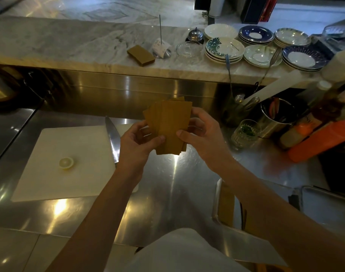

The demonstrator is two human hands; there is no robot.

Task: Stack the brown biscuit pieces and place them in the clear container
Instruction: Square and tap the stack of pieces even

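Several thin brown biscuit pieces [170, 122] are fanned out in a loose stack above the steel counter, held between both hands. My left hand [137, 142] grips the stack's left side with the thumb on top. My right hand [199, 132] holds its right side, thumb on the front sheet. A second, squared-up brown stack [141, 55] lies on the marble ledge behind. More brown pieces [225, 205] lie in a steel tray [216, 201] at the lower right. I cannot make out a clear container with certainty.
A white cutting board [55, 163] with a lemon piece [66, 163] and a long knife [112, 138] sits left. Stacked plates [224, 49], a glass dish [189, 49], a receipt spike [160, 48] line the ledge. A utensil pot [275, 118], a glass [245, 133] and bottles [320, 138] crowd the right.
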